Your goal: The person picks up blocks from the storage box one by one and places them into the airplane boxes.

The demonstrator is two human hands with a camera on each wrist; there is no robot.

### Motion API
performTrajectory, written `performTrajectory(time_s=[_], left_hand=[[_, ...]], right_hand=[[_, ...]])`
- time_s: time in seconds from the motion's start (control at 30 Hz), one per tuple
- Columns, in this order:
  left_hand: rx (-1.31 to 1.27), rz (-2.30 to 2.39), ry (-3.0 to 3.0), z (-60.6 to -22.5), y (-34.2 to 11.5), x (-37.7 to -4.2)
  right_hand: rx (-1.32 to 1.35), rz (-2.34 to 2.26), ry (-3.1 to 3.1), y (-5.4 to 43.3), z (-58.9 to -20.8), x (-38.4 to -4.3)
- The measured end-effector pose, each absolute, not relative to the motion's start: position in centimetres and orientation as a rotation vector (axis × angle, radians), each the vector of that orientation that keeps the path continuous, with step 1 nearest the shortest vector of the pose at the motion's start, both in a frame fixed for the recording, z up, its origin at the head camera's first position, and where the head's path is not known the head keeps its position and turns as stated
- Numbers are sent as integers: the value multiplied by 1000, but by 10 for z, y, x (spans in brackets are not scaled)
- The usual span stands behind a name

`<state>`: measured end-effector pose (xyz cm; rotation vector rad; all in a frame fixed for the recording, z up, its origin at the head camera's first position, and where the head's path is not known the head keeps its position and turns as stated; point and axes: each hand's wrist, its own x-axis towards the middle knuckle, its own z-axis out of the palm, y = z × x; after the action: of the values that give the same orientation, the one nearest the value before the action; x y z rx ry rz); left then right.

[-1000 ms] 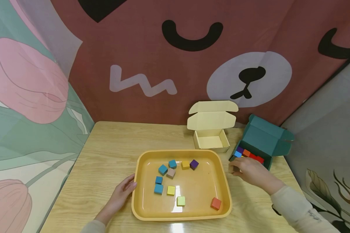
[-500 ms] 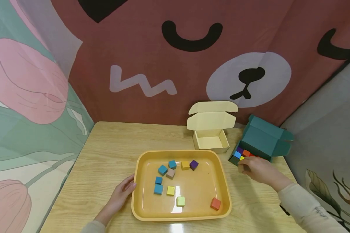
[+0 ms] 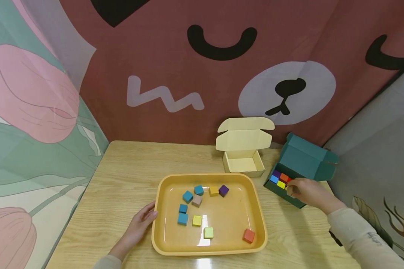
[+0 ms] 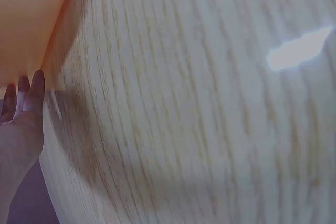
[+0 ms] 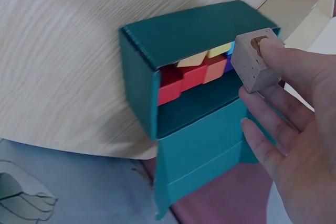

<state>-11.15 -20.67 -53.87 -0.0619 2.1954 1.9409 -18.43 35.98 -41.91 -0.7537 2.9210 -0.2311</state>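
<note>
My right hand (image 3: pixel 308 193) is over the front edge of the open teal box (image 3: pixel 299 201). In the right wrist view, its thumb and fingers pinch a greyish-beige wooden block (image 5: pixel 253 60) just outside the box opening. Inside the box lie several coloured blocks, among them a yellow block (image 3: pixel 281 184), a light blue block (image 3: pixel 274 179) and a red block (image 5: pixel 193 75). My left hand (image 3: pixel 139 224) touches the left side of the yellow tray (image 3: pixel 208 252); in the left wrist view its fingers (image 4: pixel 35 94) lie fairly straight against the tray wall.
Several loose blocks lie in the tray, including a red block (image 3: pixel 248 235), a purple block (image 3: pixel 223 191) and a pale green block (image 3: pixel 208 232). Behind the tray stands an open cream box (image 3: pixel 244 163), left of the teal one. A printed cloth (image 3: pixel 155 123) hangs behind the table.
My right hand has shifted to the right along the teal box's front, uncovering the yellow and light blue blocks on its left side. The left hand and the tray have stayed put.
</note>
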Motion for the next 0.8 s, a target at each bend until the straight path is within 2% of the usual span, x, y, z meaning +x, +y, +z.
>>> performTrajectory(time_s=[0.43, 0.8], left_hand=[[-60, 1917, 2215, -537, -206, -111], [-87, 1956, 2182, -538, -206, -111]], right_hand=[[-520, -266, 2853, 385, -428, -191], [-482, -186, 2930, 393, -446, -194]])
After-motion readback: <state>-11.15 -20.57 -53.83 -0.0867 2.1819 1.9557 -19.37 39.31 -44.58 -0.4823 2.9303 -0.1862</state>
